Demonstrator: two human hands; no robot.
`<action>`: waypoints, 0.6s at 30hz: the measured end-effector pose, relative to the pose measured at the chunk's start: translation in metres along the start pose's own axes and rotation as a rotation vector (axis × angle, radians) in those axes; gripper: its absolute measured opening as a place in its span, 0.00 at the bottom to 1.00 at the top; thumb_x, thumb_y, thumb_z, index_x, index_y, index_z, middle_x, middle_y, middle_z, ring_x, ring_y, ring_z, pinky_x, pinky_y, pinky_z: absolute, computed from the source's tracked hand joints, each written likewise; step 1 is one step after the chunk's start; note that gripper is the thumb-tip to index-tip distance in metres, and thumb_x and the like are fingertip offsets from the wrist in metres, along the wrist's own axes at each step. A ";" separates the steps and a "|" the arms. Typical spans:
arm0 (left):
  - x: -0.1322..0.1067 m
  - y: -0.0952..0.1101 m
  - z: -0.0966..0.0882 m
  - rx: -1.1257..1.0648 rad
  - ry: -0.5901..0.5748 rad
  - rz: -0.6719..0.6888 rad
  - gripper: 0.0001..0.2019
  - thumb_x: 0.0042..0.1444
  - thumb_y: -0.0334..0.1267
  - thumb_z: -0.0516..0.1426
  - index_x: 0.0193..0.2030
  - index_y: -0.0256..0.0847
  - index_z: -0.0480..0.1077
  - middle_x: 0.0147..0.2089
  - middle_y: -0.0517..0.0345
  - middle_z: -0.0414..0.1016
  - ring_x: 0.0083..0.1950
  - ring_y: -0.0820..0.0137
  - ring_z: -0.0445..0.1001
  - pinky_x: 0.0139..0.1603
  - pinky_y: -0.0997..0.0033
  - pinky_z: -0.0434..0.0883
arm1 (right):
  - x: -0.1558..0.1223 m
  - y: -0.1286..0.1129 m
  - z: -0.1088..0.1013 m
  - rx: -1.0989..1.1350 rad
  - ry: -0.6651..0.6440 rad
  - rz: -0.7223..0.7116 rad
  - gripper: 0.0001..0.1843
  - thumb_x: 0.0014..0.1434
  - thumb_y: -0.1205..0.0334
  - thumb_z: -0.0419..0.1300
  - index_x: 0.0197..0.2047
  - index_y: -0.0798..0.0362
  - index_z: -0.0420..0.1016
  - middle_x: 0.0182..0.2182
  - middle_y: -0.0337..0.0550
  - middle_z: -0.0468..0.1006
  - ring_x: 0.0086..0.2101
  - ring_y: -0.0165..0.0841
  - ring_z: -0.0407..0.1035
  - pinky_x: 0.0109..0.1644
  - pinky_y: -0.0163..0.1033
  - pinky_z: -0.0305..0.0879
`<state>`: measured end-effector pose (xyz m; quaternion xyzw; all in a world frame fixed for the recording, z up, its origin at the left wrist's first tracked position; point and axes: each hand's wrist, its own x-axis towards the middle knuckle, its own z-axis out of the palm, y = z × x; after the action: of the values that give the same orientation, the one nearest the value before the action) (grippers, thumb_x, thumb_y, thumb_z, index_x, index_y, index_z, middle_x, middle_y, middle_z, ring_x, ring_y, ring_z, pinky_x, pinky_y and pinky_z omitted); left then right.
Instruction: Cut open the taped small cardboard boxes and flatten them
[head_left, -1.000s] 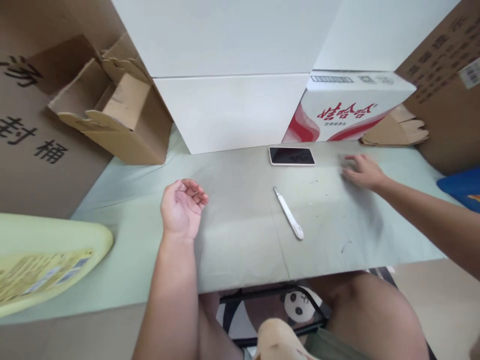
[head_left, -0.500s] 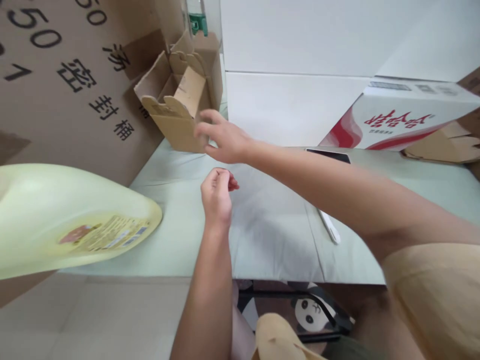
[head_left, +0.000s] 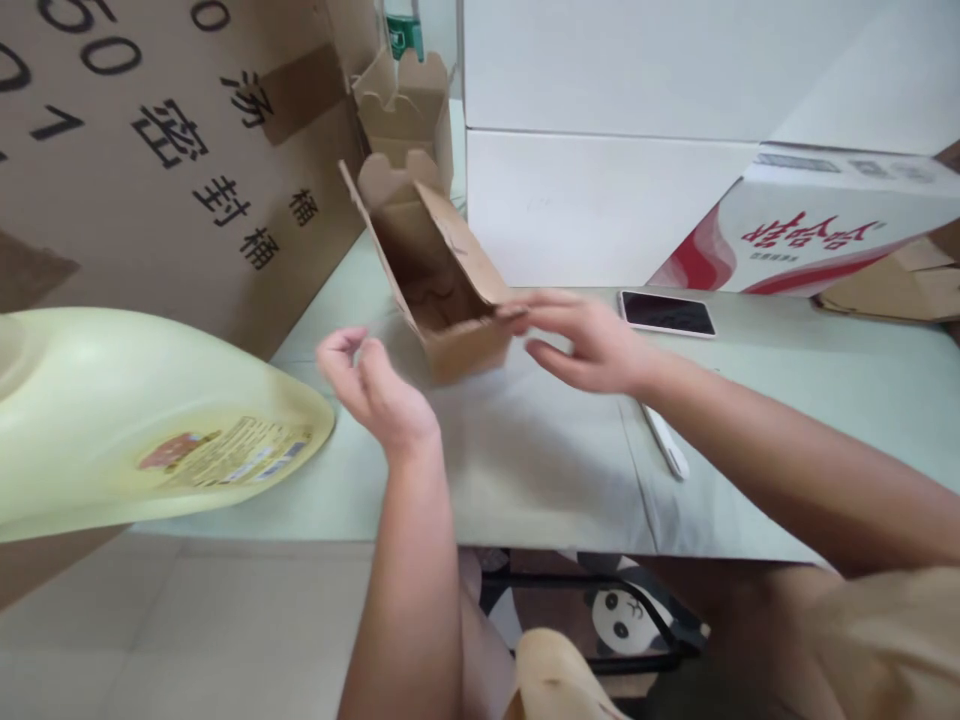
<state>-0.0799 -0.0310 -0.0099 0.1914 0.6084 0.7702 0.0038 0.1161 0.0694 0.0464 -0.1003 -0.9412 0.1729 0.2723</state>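
Note:
A small open-topped brown cardboard box is tilted on the covered table, its flaps raised and its inside in shadow. At the box's near right corner is my right hand, fingertips closed on the edge of a flap. My left hand is left of the box and apart from it, palm turned inward. Its fingers are loosely curled, the thumb stands off from them, and nothing shows in it. Behind this box stands a second open cardboard box.
A pale green plastic bottle juts in at the left, before a large printed carton. White cartons stand at the back, a red-and-white carton to their right. A phone and a white slim tool lie on the table.
The near cardboard box has come toward me and to the right, with my right hand now at its corner. My left hand has moved left and its thumb has parted from the fingers.

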 end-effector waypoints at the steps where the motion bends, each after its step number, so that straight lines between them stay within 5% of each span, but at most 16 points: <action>1: 0.002 -0.001 0.000 -0.019 -0.005 -0.005 0.08 0.58 0.40 0.54 0.43 0.43 0.68 0.47 0.55 0.71 0.54 0.63 0.71 0.62 0.58 0.67 | -0.027 -0.012 -0.018 -0.009 -0.010 -0.032 0.14 0.67 0.68 0.55 0.50 0.51 0.81 0.56 0.49 0.85 0.52 0.38 0.82 0.54 0.44 0.78; 4: 0.001 0.000 0.005 -0.183 -0.154 -0.088 0.15 0.58 0.48 0.54 0.48 0.44 0.71 0.55 0.50 0.74 0.63 0.56 0.70 0.68 0.51 0.65 | -0.098 -0.050 -0.062 -0.035 0.002 0.004 0.13 0.67 0.69 0.57 0.48 0.49 0.81 0.50 0.49 0.87 0.41 0.35 0.82 0.48 0.44 0.76; 7: -0.011 0.007 0.018 -0.386 -0.399 -0.207 0.24 0.53 0.58 0.57 0.49 0.44 0.75 0.51 0.49 0.78 0.58 0.53 0.75 0.66 0.47 0.69 | -0.145 -0.073 -0.077 -0.054 0.135 0.085 0.10 0.65 0.71 0.57 0.42 0.50 0.79 0.48 0.51 0.88 0.32 0.33 0.79 0.43 0.45 0.75; 12: -0.045 0.026 0.041 -0.347 -0.582 -0.142 0.25 0.53 0.62 0.56 0.36 0.42 0.81 0.41 0.49 0.82 0.49 0.53 0.80 0.61 0.48 0.73 | -0.179 -0.067 -0.055 -0.082 0.365 0.281 0.12 0.65 0.73 0.58 0.45 0.50 0.80 0.59 0.54 0.83 0.40 0.37 0.83 0.44 0.44 0.79; 18: -0.072 0.022 0.057 -0.250 -0.603 0.045 0.22 0.59 0.53 0.54 0.23 0.43 0.78 0.32 0.49 0.82 0.44 0.56 0.81 0.59 0.51 0.73 | -0.207 -0.038 -0.019 -0.293 0.630 0.275 0.22 0.59 0.74 0.58 0.49 0.41 0.83 0.62 0.46 0.72 0.39 0.35 0.76 0.40 0.47 0.81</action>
<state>0.0086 -0.0005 0.0008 0.4224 0.4762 0.7474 0.1902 0.2947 -0.0190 -0.0231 -0.3120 -0.8037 0.0318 0.5057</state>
